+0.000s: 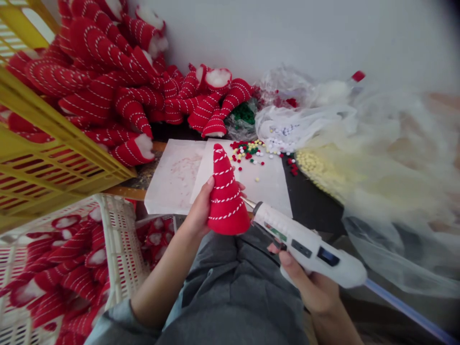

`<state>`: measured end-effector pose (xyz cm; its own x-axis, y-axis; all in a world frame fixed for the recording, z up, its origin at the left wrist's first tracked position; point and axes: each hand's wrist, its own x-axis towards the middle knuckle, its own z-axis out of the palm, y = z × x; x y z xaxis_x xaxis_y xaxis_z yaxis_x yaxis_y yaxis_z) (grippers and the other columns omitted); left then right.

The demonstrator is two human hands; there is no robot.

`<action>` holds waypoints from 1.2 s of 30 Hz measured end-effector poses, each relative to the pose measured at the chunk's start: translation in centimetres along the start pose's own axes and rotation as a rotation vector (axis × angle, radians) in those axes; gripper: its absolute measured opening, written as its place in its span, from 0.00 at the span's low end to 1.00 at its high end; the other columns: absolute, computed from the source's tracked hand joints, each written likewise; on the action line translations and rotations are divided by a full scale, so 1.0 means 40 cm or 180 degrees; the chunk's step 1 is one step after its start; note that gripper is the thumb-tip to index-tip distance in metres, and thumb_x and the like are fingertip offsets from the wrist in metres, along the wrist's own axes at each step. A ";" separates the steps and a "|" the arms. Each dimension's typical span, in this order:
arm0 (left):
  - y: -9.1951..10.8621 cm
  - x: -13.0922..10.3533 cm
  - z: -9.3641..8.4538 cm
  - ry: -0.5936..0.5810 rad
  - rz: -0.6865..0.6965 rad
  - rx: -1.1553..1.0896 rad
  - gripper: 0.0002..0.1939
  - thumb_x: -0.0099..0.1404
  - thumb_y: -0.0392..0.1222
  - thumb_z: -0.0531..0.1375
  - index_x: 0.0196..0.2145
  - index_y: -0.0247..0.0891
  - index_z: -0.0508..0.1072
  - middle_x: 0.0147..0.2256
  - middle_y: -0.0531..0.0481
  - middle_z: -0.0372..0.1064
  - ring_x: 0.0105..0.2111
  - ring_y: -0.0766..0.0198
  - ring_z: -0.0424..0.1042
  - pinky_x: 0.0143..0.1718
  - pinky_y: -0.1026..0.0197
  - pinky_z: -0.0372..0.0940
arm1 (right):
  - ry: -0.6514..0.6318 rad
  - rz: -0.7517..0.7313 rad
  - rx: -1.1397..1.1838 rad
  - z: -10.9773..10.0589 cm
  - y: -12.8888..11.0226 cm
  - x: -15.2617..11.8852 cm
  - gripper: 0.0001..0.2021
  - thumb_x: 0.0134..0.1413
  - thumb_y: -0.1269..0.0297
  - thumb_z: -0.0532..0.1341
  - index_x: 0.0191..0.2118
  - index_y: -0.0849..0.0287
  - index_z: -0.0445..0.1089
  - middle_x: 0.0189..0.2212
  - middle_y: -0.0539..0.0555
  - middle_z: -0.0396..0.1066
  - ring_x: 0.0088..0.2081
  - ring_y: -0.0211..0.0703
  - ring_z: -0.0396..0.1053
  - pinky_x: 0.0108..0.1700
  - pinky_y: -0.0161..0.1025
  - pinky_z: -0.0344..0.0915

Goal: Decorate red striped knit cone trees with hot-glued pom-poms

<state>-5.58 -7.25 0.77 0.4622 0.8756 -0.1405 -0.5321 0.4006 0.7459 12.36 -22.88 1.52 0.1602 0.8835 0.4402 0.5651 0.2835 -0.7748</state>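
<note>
- the metal nozzle tip (245, 200) points leftward at the right flank of the red fabric cone wound with white twisted cord (227, 203), at about mid-height; whether they touch, i cannot tell.
- the cone is held up in front of the person, between the hands, its long axis running from a wide base near the lap to a narrow tip pointing away over the table.
- the left hand (199, 208) is the nearer one: it grasps the cone, thumb on the left side, fingers wrapped behind and showing at the right edge.
- the right hand (316, 285) is gripped around the handle of the white plastic glue gun with a small dark display (309, 244), lower and to the right; a translucent glue stick (406, 309) trails from its rear.
- beyond the cone lie overlapping white paper sheets (276, 191) on a dark tabletop (318, 199), with tiny red, green, yellow and white pompoms (247, 152) scattered on the far part.
- filmy translucent plastic bags (402, 220) crowd the right side.
- at left, more red corded cones (97, 96) pile up by a yellow plastic crate (53, 116); others fill a white lattice basket (108, 206) below.
- a pale wall (287, 38) closes the far side.
</note>
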 end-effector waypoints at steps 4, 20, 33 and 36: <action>0.001 -0.001 0.004 -0.0112 -0.0040 -0.0056 0.37 0.61 0.64 0.66 0.60 0.39 0.70 0.43 0.42 0.82 0.47 0.46 0.81 0.47 0.49 0.76 | -0.0019 0.0017 0.0146 0.008 -0.003 0.006 0.04 0.63 0.68 0.64 0.38 0.54 0.78 0.31 0.53 0.79 0.32 0.46 0.79 0.36 0.39 0.79; 0.003 0.001 0.013 -0.0418 -0.0127 -0.0381 0.38 0.60 0.62 0.69 0.62 0.40 0.68 0.44 0.45 0.82 0.46 0.47 0.82 0.47 0.51 0.76 | -0.0181 0.0196 0.0391 0.007 -0.003 0.009 0.03 0.63 0.67 0.65 0.38 0.53 0.78 0.31 0.52 0.80 0.31 0.45 0.79 0.36 0.37 0.79; -0.012 0.000 0.004 -0.0192 -0.0019 0.0181 0.33 0.62 0.64 0.67 0.54 0.36 0.74 0.39 0.43 0.81 0.41 0.50 0.81 0.45 0.53 0.74 | -0.0146 -0.0031 0.0187 -0.005 -0.013 0.038 0.03 0.63 0.68 0.65 0.39 0.53 0.77 0.32 0.52 0.79 0.33 0.44 0.79 0.38 0.37 0.78; -0.013 -0.001 0.004 -0.0225 -0.0010 0.0195 0.32 0.62 0.64 0.66 0.53 0.36 0.74 0.41 0.42 0.81 0.43 0.49 0.81 0.47 0.52 0.74 | -0.0133 -0.0062 0.0128 0.003 -0.016 0.045 0.03 0.63 0.68 0.64 0.38 0.54 0.76 0.31 0.51 0.78 0.32 0.44 0.78 0.37 0.36 0.78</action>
<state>-5.21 -7.52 0.47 0.5138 0.8523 -0.0983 -0.4872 0.3842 0.7842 12.18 -21.43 2.77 0.1151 0.8923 0.4366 0.5347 0.3147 -0.7843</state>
